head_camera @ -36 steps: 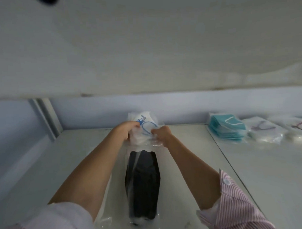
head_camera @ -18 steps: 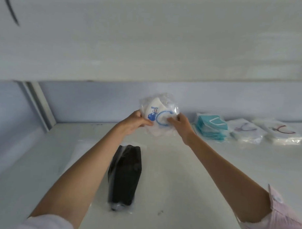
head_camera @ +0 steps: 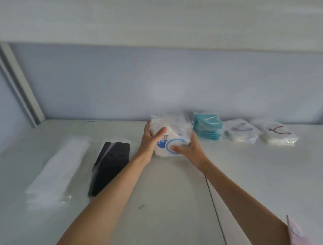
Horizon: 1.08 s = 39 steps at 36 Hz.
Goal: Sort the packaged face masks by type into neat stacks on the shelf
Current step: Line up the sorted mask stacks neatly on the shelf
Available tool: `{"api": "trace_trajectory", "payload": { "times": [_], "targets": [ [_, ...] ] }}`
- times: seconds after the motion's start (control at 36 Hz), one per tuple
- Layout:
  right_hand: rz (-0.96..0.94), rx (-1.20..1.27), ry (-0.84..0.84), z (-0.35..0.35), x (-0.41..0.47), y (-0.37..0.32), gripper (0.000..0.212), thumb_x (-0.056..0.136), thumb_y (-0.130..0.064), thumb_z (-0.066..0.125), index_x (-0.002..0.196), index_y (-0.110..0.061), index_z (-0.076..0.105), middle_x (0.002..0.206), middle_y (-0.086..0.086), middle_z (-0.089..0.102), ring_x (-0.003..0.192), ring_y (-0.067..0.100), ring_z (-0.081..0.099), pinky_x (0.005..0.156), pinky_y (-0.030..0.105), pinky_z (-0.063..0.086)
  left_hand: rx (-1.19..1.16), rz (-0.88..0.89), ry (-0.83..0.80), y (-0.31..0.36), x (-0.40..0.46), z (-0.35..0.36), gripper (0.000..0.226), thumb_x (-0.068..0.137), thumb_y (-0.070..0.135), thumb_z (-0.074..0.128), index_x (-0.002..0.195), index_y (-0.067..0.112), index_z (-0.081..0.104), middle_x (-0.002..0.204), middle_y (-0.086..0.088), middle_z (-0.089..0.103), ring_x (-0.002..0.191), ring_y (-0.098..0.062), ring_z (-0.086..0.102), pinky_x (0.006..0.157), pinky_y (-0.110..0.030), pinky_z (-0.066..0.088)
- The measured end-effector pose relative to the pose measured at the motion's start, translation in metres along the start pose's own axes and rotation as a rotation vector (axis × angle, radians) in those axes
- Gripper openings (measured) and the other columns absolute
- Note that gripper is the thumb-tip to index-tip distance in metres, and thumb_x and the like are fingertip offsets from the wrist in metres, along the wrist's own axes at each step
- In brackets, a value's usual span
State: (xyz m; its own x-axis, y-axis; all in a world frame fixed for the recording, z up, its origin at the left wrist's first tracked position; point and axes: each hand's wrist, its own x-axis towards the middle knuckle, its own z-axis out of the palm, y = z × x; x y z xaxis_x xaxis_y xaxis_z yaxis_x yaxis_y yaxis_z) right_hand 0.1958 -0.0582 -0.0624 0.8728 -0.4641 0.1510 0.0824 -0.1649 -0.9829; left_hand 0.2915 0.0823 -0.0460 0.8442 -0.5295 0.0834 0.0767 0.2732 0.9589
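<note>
- Pink sleeve [head_camera: 305, 241] on the right arm is cut off by the frame corner; nearest item in view.
- Shelf [head_camera: 172, 205] is white, with a seam running under the right forearm.
- White pack [head_camera: 58, 172] lies far left of the printed pack; its wrap is hard to tell from the shelf.
- Black pack [head_camera: 110, 166] lies flat between the white pack and the left forearm, its near end hidden by that arm.
- Left hand [head_camera: 149, 140] grips the printed pack [head_camera: 167, 141] from the left, thumb across its face.
- Right hand [head_camera: 190, 149] grips the same pack from the right, fingers curled round the edge.
- Printed pack: white with blue print, upper part blurred; whether it touches the shelf cannot be told.
- Teal stack [head_camera: 208, 127] sits just right of the printed pack.
- Two pale stacks [head_camera: 241, 131] [head_camera: 277, 133] lie further right; their prints are unclear.
</note>
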Motion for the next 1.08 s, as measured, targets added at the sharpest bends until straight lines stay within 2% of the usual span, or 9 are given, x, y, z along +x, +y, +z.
{"api": "trace_trajectory", "payload": {
  "times": [0.19,0.31,0.39,0.56,0.64,0.72,0.81,0.86,1.08],
  "targets": [
    [-0.028,0.005,-0.078,-0.010,0.004,-0.001,0.081,0.060,-0.005,0.089,0.128,-0.009,0.045,0.119,0.013,0.062,0.106,0.025,0.065,0.083,0.040,0.058,0.173,0.059,-0.060,0.002,-0.004,0.008,0.063,0.058,0.058,0.073,0.109,0.025,0.057,0.108,-0.001,0.065,0.099,-0.013,0.064,0.090,-0.030,0.048],
    [-0.062,0.079,-0.050,-0.017,0.007,-0.005,0.074,0.064,0.012,0.080,0.121,-0.014,0.041,0.108,-0.005,0.060,0.094,0.003,0.064,0.073,0.016,0.051,0.169,0.177,-0.028,0.008,-0.003,0.015,0.119,0.050,0.079,0.072,0.136,0.002,0.043,0.130,-0.020,0.056,0.111,-0.017,0.058,0.095,-0.029,0.047],
    [-0.082,0.071,-0.087,-0.021,0.008,0.002,0.079,0.063,0.010,0.081,0.126,-0.012,0.039,0.117,0.002,0.060,0.099,0.002,0.064,0.082,0.020,0.050,0.214,0.170,-0.089,0.007,-0.008,0.016,0.117,0.059,0.079,0.067,0.146,0.009,0.032,0.146,-0.014,0.045,0.132,-0.026,0.047,0.111,-0.044,0.036],
    [-0.108,0.090,-0.052,-0.025,0.003,0.013,0.094,0.062,0.000,0.086,0.138,-0.014,0.031,0.131,0.001,0.053,0.116,0.008,0.057,0.094,0.025,0.049,0.328,0.164,-0.057,-0.008,-0.009,0.017,0.092,0.058,0.083,0.063,0.130,0.031,0.038,0.131,0.013,0.050,0.119,0.004,0.050,0.098,-0.015,0.040],
    [-0.126,0.058,-0.047,-0.018,0.005,0.004,0.079,0.061,-0.015,0.089,0.129,-0.011,0.048,0.124,0.007,0.062,0.113,0.017,0.061,0.095,0.032,0.050,0.318,0.159,0.019,-0.003,-0.002,0.024,0.068,0.062,0.068,0.063,0.111,0.023,0.052,0.111,0.001,0.057,0.106,-0.013,0.056,0.098,-0.033,0.043],
    [-0.134,0.031,-0.042,-0.016,0.006,-0.008,0.044,0.067,-0.013,0.085,0.106,-0.009,0.067,0.102,0.010,0.072,0.094,0.019,0.069,0.082,0.033,0.055,0.301,0.163,0.101,0.003,0.007,0.023,0.100,0.058,0.073,0.061,0.118,-0.005,0.044,0.110,-0.012,0.042,0.107,-0.021,0.047,0.100,-0.040,0.039],
    [-0.076,-0.035,-0.052,-0.017,0.001,0.001,0.040,0.064,-0.020,0.088,0.098,-0.010,0.070,0.096,0.010,0.073,0.087,0.019,0.069,0.082,0.039,0.055,0.378,0.121,0.035,0.000,0.000,0.022,0.074,0.067,0.056,0.061,0.119,0.004,0.049,0.117,-0.010,0.047,0.112,-0.004,0.052,0.096,-0.017,0.041],
    [-0.023,-0.070,-0.074,-0.017,-0.002,0.006,0.039,0.063,-0.020,0.088,0.098,-0.017,0.071,0.098,0.005,0.074,0.090,0.018,0.070,0.088,0.043,0.055,0.377,0.117,-0.004,-0.009,-0.002,0.021,0.042,0.073,0.043,0.061,0.108,0.021,0.051,0.108,0.001,0.053,0.088,0.019,0.055,0.078,-0.002,0.040],
    [0.022,-0.125,-0.008,-0.011,-0.010,-0.009,0.034,0.064,-0.022,0.086,0.092,-0.029,0.067,0.097,-0.001,0.072,0.092,0.019,0.069,0.086,0.036,0.055,0.384,0.156,0.079,-0.012,-0.014,0.024,0.065,0.062,0.062,0.056,0.106,0.013,0.049,0.092,0.008,0.057,0.081,0.004,0.055,0.073,-0.012,0.042]
  ]
}}
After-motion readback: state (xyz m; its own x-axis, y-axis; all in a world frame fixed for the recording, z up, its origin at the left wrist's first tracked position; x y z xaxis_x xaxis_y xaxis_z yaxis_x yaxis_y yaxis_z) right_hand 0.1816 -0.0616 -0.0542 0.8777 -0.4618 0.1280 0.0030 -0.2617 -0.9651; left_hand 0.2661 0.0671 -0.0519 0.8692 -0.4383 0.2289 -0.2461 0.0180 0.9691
